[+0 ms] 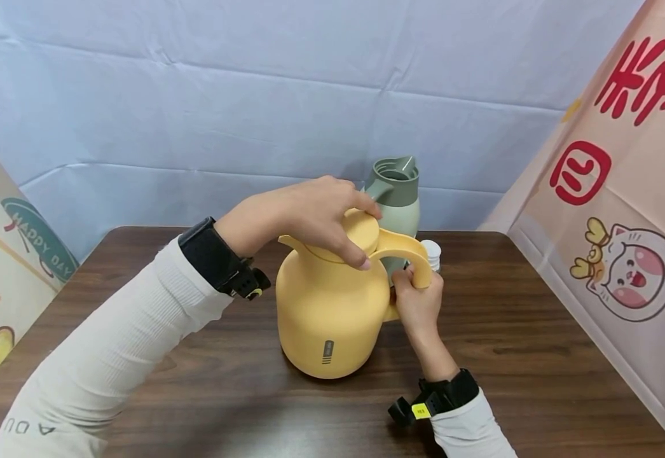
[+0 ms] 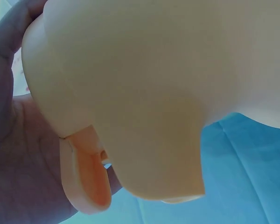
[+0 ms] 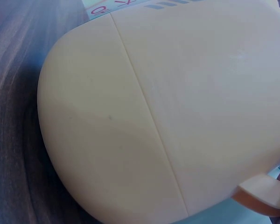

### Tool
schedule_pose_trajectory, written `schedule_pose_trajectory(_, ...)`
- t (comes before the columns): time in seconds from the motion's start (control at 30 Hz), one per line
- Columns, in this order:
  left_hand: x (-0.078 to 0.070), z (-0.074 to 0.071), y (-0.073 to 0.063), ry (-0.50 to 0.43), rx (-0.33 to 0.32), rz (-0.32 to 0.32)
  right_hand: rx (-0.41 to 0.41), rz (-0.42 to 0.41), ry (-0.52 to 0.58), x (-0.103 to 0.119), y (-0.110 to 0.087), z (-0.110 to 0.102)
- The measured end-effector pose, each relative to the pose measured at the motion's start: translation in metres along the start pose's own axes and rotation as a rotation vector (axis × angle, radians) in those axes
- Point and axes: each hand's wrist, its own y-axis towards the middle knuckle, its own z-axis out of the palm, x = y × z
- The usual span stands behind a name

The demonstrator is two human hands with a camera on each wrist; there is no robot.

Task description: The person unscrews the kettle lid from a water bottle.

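Observation:
A yellow thermos jug (image 1: 329,312) stands on the table in the head view. My left hand (image 1: 321,213) lies over its round lid (image 1: 362,232), gripping it with the thumb at the near side and fingers at the far side. In the left wrist view, the palm (image 2: 32,163) is close behind the lid and a small flap (image 2: 86,179) above the spout (image 2: 161,163). My right hand (image 1: 421,302) holds the jug's handle (image 1: 407,243). The right wrist view is mostly the jug's lower body (image 3: 116,116), with the handle's lower end (image 3: 263,191) at the corner.
A pale green thermos jug (image 1: 398,213) with an uncovered mouth stands behind the yellow one, partly hidden. Beside it shows a white cap (image 1: 431,249). The brown wooden table (image 1: 218,381) ends at a light blue cloth (image 1: 195,114); a printed cloth (image 1: 613,210) hangs at right.

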Motion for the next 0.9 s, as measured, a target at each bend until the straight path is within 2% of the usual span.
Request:
schedule_pose_trajectory(0.4, -0.001, -0.001, 0.0, 0.013, 0.014, -0.009, 0.019, 0.024, 0.021, 0.005, -0.001, 0.0)
schedule_pose_trajectory(0.57, -0.002, -0.003, 0.0, 0.007, 0.015, -0.016, 0.006, 0.007, 0.027, 0.001, 0.0, 0.0)
schedule_pose_trajectory(0.73, -0.002, -0.005, 0.001, 0.003, 0.001, -0.02, 0.011, 0.002, 0.039, 0.0, 0.0, 0.001)
schedule_pose_trajectory(0.9, -0.003, -0.015, 0.0, -0.013, -0.043, -0.015, 0.019, 0.022, 0.036, 0.0, 0.001, 0.0)
